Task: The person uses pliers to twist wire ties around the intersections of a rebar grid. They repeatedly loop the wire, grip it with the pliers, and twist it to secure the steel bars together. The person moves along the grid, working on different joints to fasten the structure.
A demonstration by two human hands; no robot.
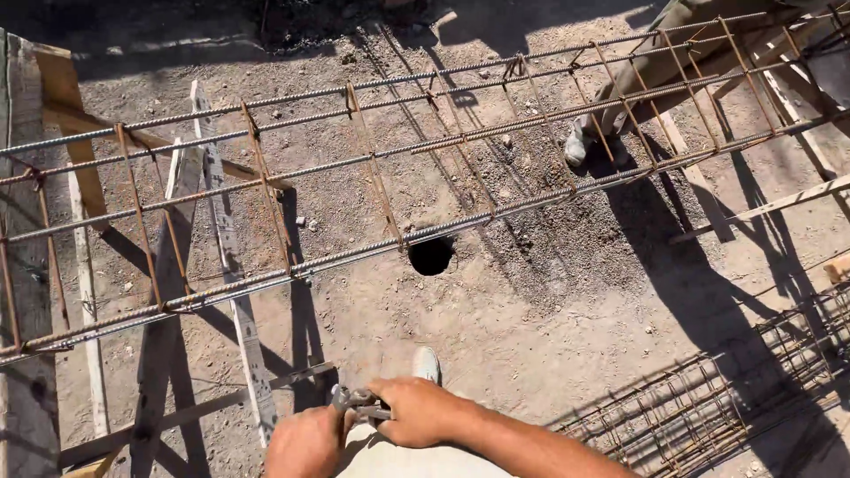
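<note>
A long rusty rebar cage (381,190) of ribbed bars and square stirrups lies across wooden supports in front of me. At the bottom of the head view my right hand (421,412) grips a pair of metal pincers (354,400). My left hand (305,443) is closed just beside the tool's jaws, touching it. Both hands are held low near my light trousers, well below the cage. My shoe (427,363) shows just above them.
A round dark hole (431,255) opens in the dirt under the cage. Wooden planks (235,265) lean at left. Another rebar cage (708,407) lies at lower right. Another person's leg and shoe (589,142) stand behind the cage at upper right.
</note>
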